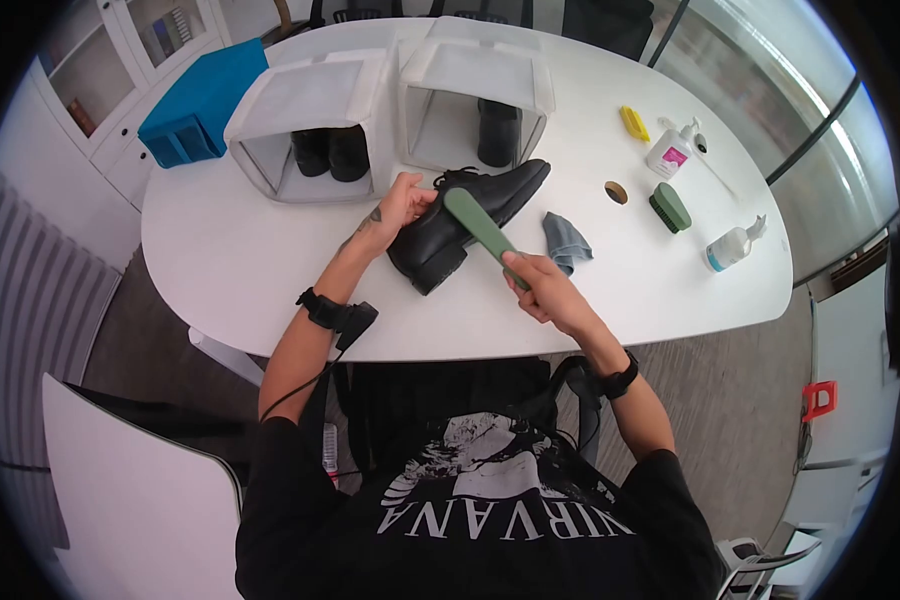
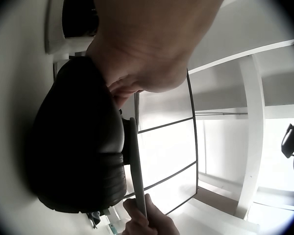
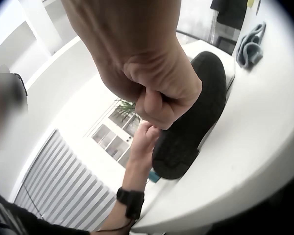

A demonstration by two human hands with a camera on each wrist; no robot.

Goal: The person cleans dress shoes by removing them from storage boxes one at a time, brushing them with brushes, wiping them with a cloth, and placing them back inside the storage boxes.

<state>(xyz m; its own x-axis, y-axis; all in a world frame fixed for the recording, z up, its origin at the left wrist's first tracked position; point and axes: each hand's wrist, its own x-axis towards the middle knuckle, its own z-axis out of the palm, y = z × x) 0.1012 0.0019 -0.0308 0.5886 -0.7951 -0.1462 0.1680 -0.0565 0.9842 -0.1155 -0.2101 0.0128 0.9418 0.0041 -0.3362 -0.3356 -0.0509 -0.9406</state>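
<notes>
A black leather lace-up shoe (image 1: 423, 240) lies tilted over the white table, its toe pointing away to the right. My left hand (image 1: 398, 212) holds it by the opening near the laces. My right hand (image 1: 548, 292) grips the handle of a long green brush (image 1: 478, 222), whose head overlaps the shoe's upper. Dark bristles (image 2: 127, 147) meet the upper in the left wrist view. The dark sole (image 3: 208, 93) faces the right wrist camera. A grey-blue cloth (image 1: 567, 243) lies crumpled just right of the shoe.
Two white boxes with open fronts (image 1: 300, 95) (image 1: 475, 75) stand behind, black shoes inside. A blue box (image 1: 210, 100) is at the left. On the right are a green brush (image 1: 670, 208), a pump bottle (image 1: 673, 150), a spray bottle (image 1: 732, 247), a yellow object (image 1: 634, 123) and a table hole (image 1: 616, 192).
</notes>
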